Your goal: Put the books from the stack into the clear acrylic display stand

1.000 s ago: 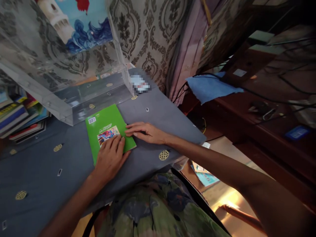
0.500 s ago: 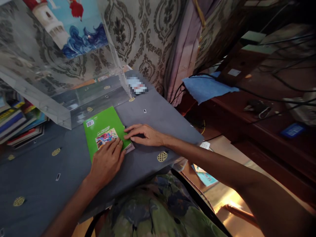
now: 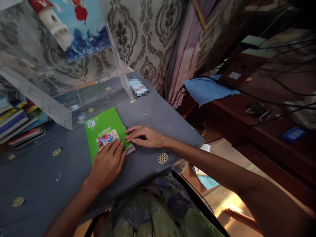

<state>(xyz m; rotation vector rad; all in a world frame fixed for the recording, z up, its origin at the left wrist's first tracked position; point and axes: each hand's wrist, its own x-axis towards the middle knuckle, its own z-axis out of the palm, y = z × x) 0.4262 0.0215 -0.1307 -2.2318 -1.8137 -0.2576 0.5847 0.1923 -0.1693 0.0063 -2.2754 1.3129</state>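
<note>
A green book (image 3: 106,119) with a barcode and a small colourful picture on its cover lies closed on the grey tablecloth. My left hand (image 3: 108,163) rests flat over the lower part of the cover, fingers stretched out and partly hiding the picture. At the book's right edge is my right hand (image 3: 144,136), its fingers extended and the tips touching the cover's edge. A pale strip, perhaps pages, shows under the book's lower right corner. Neither hand grips anything.
Behind the book stands a clear plastic stand (image 3: 66,118). Stacked books (image 3: 18,120) lie at the left. A blurred-out item (image 3: 138,87) sits near the wall. To the right, a dark wooden desk (image 3: 229,108) holds a blue cloth (image 3: 209,89) and cables.
The view has shifted very slightly. Both hands and the green book keep the same places relative to each other.
</note>
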